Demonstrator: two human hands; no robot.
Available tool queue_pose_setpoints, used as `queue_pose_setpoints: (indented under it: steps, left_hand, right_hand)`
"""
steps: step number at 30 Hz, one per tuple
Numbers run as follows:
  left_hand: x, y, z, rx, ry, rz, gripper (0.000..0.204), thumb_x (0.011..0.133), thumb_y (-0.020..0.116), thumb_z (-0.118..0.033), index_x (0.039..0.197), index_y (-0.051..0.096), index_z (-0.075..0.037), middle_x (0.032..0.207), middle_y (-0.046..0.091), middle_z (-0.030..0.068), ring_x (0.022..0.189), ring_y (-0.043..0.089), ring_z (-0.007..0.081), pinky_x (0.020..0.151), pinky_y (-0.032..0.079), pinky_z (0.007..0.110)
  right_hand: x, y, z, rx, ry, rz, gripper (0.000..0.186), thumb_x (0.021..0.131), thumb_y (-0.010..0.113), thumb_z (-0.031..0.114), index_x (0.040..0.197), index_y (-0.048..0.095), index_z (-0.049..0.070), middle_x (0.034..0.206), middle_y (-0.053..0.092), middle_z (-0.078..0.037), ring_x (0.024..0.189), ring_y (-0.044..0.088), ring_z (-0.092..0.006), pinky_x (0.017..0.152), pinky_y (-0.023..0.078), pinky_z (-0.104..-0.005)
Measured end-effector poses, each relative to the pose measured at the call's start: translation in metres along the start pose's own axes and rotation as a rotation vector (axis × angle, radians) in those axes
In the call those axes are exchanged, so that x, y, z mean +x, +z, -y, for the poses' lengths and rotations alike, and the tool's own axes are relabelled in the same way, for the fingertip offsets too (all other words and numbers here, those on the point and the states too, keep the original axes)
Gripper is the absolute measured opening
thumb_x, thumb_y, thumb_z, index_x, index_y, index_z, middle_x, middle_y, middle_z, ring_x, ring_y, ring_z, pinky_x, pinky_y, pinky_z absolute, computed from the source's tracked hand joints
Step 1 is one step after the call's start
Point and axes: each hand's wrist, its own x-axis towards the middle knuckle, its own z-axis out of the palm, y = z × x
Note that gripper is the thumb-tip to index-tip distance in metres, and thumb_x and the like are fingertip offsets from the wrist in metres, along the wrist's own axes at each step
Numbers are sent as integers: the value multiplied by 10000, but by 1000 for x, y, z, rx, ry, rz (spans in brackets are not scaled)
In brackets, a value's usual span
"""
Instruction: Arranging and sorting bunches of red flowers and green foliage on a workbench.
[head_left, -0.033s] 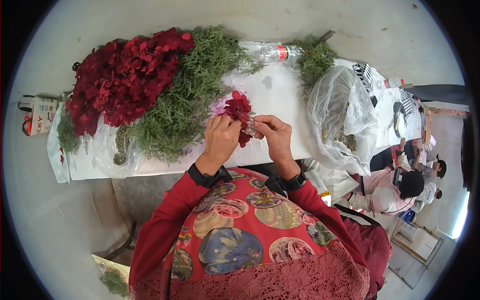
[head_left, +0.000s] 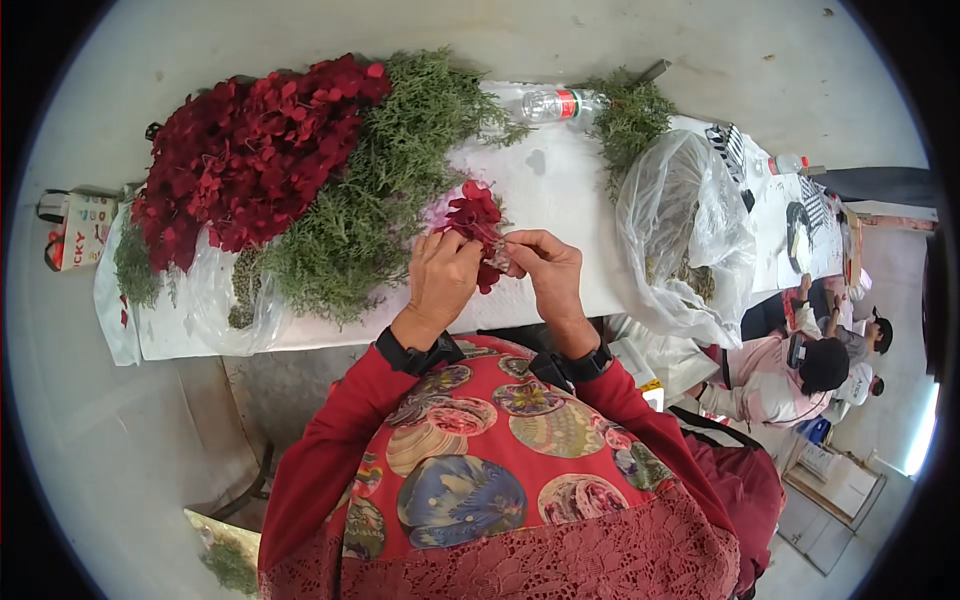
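Closest to me, my two red sleeves come up from the lower edge, each wrist in a dark band, and meet over the near edge of the white table [head_left: 560, 190]. My left hand [head_left: 443, 275] is curled, fingers pressed together around the lower end of a small red flower sprig [head_left: 478, 222], and my right hand [head_left: 545, 268] pinches the same sprig from the other side between thumb and fingertips, with something pale and thin caught there that I cannot make out clearly. The sprig sits just above both hands, its long axis running roughly away from me and leaning a little to my left, blossoms at the far end, stem end buried in my grip. Judging by how things lie, I am somewhere in the middle of the work: one sprig is in hand, while a big heap of red flowers [head_left: 250, 160] lies to the far left and a wide spread of green foliage [head_left: 380, 190] beside it, so plenty of material seems left. To my right a clear plastic bag [head_left: 680, 230] slumps on the table, partly filled. Farther back lies a plastic bottle [head_left: 555, 103] on its side next to a smaller clump of greenery [head_left: 630, 120].
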Motion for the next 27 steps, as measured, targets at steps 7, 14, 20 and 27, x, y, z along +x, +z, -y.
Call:
queue_pose_setpoints:
  steps: [7, 14, 20, 27]
  left_hand:
    - [-28, -22, 14, -78, 2, -31, 84, 771, 662, -68, 854, 660, -67, 808, 606, 66, 712, 598, 280, 637, 493, 381]
    - [-48, -35, 24, -111, 41, -7, 95, 784, 651, -56, 879, 644, -65, 822, 613, 71, 666, 616, 288, 590, 502, 381]
    - [-58, -44, 26, -116, 67, -17, 105, 778, 640, -34, 879, 638, -64, 816, 607, 67, 684, 617, 279, 600, 505, 376]
    - [-65, -49, 26, -106, 88, 3, 139, 752, 634, -20, 884, 632, -66, 808, 594, 67, 700, 617, 268, 607, 507, 373]
  right_hand:
    - [-24, 33, -9, -6, -4, 19, 106, 827, 651, -20, 927, 689, -12, 729, 656, -17, 575, 559, -52, 523, 475, -196]
    - [-43, 53, -22, -16, -38, -13, 100, 828, 633, -32, 913, 685, -22, 744, 660, -29, 578, 563, -57, 529, 500, -206]
    - [-55, 61, -29, -2, -32, -29, 110, 826, 630, -38, 920, 684, -20, 759, 655, -26, 592, 562, -62, 544, 480, -207]
    - [-63, 63, -33, -32, -63, -23, 112, 824, 628, -39, 922, 681, -23, 765, 648, -23, 596, 558, -63, 552, 475, -207]
